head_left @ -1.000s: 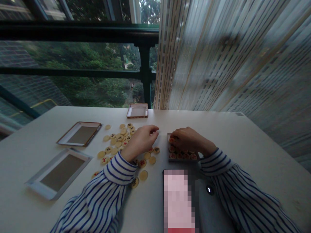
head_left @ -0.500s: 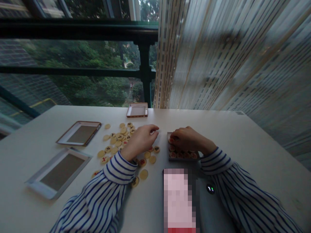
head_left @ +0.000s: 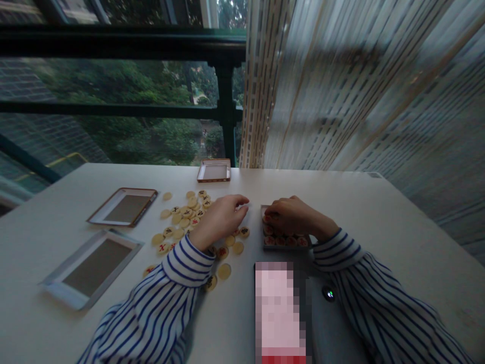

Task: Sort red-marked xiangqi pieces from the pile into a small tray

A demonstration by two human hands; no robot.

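My left hand [head_left: 222,218] rests on the white table [head_left: 379,227] with its fingers curled together, just right of a scatter of round tan game discs [head_left: 184,215] marked in red or black. What its fingertips hold, if anything, is hidden. My right hand [head_left: 291,216] lies over a small box [head_left: 285,241] filled with red-marked discs, its fingers bent down onto the far left corner of the box. Both arms wear blue-striped sleeves.
Three shallow trays or lids lie on the table: a brown-rimmed tray [head_left: 124,207] at left, a white-rimmed tray [head_left: 92,267] nearer me, a small lid [head_left: 214,171] at the far edge. A blurred-out phone [head_left: 279,311] lies close to me. Window railing and curtain stand behind.
Almost nothing differs. The view has shifted slightly, and my right hand's fingers have settled a little lower on the box corner.
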